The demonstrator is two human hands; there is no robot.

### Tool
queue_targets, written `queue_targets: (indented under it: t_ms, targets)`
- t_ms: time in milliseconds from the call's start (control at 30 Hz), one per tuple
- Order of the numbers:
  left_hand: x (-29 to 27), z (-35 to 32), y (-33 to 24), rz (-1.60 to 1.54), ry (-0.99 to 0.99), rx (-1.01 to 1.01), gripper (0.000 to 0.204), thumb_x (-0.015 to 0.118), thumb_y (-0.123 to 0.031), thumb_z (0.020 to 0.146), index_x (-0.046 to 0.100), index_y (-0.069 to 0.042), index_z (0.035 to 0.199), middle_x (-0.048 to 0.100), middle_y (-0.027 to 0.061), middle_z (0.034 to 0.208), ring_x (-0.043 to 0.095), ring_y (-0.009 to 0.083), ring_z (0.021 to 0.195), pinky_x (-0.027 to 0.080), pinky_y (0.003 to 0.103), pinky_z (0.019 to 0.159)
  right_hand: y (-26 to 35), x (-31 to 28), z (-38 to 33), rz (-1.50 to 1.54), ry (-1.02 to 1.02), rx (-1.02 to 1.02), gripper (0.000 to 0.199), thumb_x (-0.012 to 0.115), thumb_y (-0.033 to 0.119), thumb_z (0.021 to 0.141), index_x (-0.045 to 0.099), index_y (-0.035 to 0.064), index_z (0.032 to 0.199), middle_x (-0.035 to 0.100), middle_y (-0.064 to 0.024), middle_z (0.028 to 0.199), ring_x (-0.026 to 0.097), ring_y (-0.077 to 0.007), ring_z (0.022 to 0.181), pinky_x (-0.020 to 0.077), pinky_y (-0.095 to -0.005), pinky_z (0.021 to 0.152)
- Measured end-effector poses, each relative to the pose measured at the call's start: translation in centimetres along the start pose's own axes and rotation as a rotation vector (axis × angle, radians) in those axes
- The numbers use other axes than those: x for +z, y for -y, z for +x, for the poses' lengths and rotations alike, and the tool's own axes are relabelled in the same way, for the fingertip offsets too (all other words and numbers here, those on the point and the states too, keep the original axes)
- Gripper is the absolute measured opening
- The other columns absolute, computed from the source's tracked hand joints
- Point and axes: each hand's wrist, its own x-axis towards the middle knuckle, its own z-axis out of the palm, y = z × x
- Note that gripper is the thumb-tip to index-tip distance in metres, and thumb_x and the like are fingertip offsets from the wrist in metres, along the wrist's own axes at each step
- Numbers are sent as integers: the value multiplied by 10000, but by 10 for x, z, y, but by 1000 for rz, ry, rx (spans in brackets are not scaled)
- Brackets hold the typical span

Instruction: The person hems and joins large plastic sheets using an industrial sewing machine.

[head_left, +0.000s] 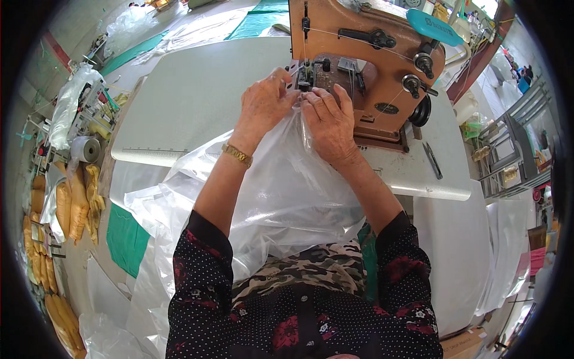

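Clear plastic sheeting (293, 179) spreads over my lap and rises in gathered folds to the needle area of a brown sewing machine (382, 66). My left hand (269, 102) is at the left of the presser foot (305, 81), its thumb and forefinger closed near the sheeting's upper edge. Close beside it, my right hand (329, 122) presses its bent fingers on the plastic just in front of the foot. The fingertips of both hands nearly meet there. White thread runs along the machine's arm. Exactly what lies under the foot is hidden by my fingers.
The machine stands on a pale worktable (185, 90) with a ruler scale along its front edge. Black thread snips (432, 160) lie to the right of the machine. At the left are a roll (85, 149) and yellow bundles (75, 203); a metal rack (514, 143) stands far right.
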Motion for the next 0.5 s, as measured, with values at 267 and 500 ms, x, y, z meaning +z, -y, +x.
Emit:
queue_targets:
  t_ms: [267,500]
  targets:
    - [21,14,23,-417,27,-143,63,604,-40,867,581,-13,920,595,13,760,529,78,711,435,235,634,-7,3,2,17,43,34,261,599,110,758,595,58,1013,603,-95,1095,538,-258,1116,332,-522,1045]
    - [30,29,34,-450,20,-123,114,629,-81,810,606,6,880,644,110,739,603,179,692,480,310,663,-8,4,-7,29,75,28,354,585,99,785,594,65,1138,574,-107,1151,521,-266,1141,323,-512,1040]
